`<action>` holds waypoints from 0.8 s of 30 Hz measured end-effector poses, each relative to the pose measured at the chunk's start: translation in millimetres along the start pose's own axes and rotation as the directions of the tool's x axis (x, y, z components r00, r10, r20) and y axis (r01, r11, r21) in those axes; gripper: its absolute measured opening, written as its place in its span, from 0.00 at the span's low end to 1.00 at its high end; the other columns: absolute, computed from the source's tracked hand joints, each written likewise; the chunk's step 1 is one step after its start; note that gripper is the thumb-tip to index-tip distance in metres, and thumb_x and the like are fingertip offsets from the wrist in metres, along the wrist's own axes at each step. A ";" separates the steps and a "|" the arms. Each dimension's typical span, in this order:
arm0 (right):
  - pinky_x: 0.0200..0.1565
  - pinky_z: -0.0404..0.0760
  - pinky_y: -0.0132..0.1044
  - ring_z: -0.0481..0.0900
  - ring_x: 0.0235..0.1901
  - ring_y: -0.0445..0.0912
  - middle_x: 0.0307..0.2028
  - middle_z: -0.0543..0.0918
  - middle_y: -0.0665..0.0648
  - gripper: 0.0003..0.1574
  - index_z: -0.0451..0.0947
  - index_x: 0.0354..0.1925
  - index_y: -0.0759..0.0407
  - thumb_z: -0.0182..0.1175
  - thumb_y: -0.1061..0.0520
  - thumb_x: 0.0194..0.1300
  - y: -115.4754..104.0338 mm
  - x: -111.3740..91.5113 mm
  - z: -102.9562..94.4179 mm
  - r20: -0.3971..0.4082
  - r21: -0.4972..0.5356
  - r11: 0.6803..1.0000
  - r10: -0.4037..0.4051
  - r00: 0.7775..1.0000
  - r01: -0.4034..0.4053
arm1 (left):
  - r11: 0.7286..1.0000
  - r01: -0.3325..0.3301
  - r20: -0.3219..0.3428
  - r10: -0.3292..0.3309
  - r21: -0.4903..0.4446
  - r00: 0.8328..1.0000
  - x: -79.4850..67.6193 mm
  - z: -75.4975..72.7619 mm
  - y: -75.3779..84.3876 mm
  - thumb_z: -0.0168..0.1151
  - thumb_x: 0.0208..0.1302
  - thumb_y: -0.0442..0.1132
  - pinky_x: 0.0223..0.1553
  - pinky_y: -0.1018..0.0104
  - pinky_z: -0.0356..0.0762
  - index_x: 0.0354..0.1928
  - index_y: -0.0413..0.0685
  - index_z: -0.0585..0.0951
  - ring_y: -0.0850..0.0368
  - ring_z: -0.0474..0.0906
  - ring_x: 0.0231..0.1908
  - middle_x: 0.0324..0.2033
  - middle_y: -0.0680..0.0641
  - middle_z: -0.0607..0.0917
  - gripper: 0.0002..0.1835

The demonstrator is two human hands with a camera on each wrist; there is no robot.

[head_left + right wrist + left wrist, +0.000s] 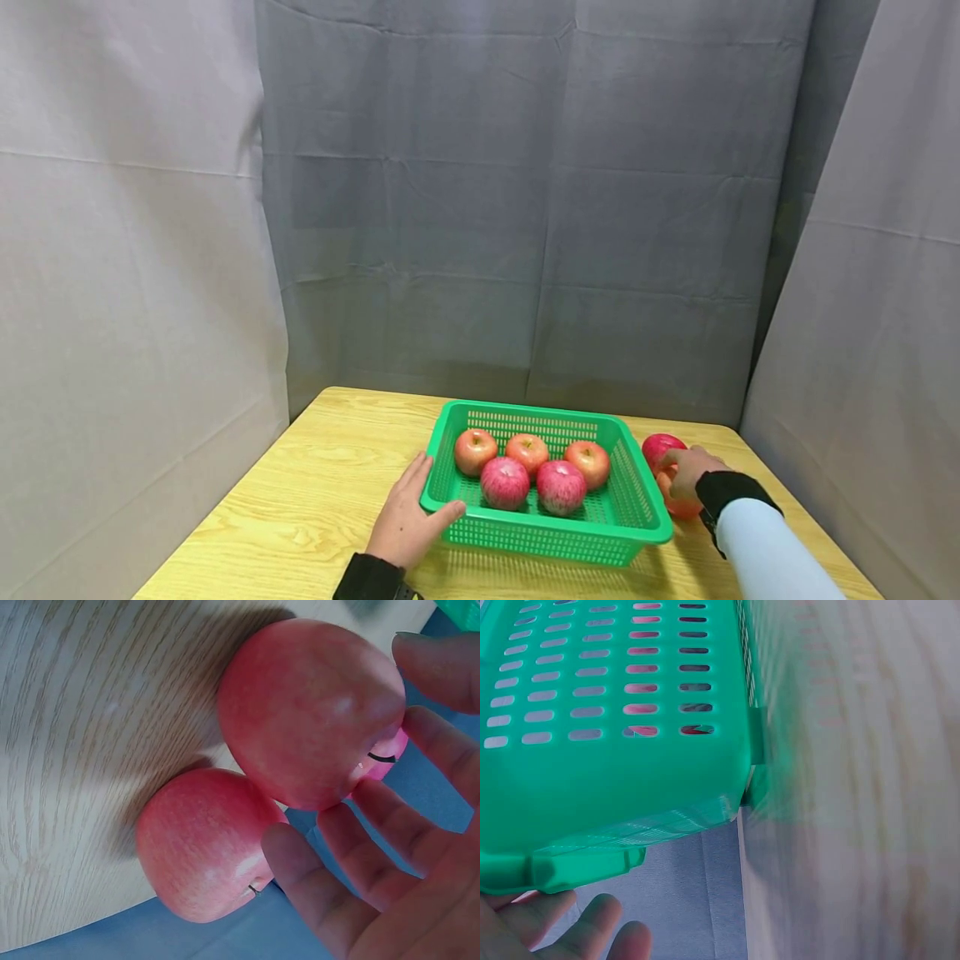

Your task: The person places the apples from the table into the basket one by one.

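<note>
A green plastic basket (555,542) holds several apples: three orange-red apples (527,452) at the back and two deeper pink apples (505,483) in front. My left hand (408,521) lies at the basket's near left corner, fingers along its side and thumb over the front rim. Its fingertips (600,911) show beneath the rim in the left wrist view. Right of the basket, my right hand (693,479) reaches over loose apples. In the right wrist view its spread fingers are right at a large apple (307,712), beside a second apple (206,844); another peeks out behind.
The wooden table (300,500) carries the basket right of its middle. A grey cloth (480,208) hangs behind the table's far edge. Pale cloths stand at the left (135,292) and right (862,375).
</note>
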State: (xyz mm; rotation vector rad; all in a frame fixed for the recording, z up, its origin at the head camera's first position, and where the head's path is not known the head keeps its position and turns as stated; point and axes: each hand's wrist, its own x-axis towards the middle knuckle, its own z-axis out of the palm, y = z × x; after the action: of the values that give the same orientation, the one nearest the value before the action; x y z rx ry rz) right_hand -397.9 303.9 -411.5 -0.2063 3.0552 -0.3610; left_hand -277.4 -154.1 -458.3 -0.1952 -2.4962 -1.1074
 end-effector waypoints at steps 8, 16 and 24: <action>0.34 0.77 0.57 0.69 0.33 0.61 0.40 0.75 0.68 0.25 0.79 0.46 0.55 0.69 0.60 0.45 4.2 0.5 -1.2 0.022 -0.012 1.000 0.006 1.000 -0.006 | 1.000 0.007 0.008 -0.007 0.000 1.000 -0.1 -1.2 1.3 0.60 0.50 0.72 0.59 0.42 0.65 0.69 0.44 0.63 0.47 0.56 0.65 0.68 0.45 0.62 0.52; 0.30 0.78 0.48 0.69 0.32 0.56 0.36 0.72 0.64 0.26 0.75 0.42 0.58 0.72 0.60 0.42 9.3 5.0 7.0 0.044 0.071 0.997 0.037 0.998 -0.040 | 1.000 0.009 0.015 -0.009 0.001 1.000 -0.1 -1.3 2.3 0.60 0.50 0.72 0.58 0.41 0.65 0.69 0.44 0.63 0.45 0.57 0.64 0.68 0.44 0.62 0.52; 0.31 0.79 0.47 0.70 0.30 0.54 0.32 0.74 0.60 0.30 0.71 0.42 0.59 0.74 0.59 0.40 17.5 14.9 16.4 0.044 0.079 0.996 0.028 0.999 -0.031 | 1.000 0.020 0.013 -0.020 0.005 1.000 1.5 0.3 0.3 0.60 0.49 0.72 0.58 0.41 0.66 0.69 0.45 0.64 0.45 0.58 0.63 0.68 0.45 0.63 0.52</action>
State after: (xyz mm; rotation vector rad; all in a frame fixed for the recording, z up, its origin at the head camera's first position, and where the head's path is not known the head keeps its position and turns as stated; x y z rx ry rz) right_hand -413.7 315.0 -432.1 -0.1628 2.9915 -0.4699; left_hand -278.8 -153.8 -457.7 -0.1766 -2.5172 -1.1119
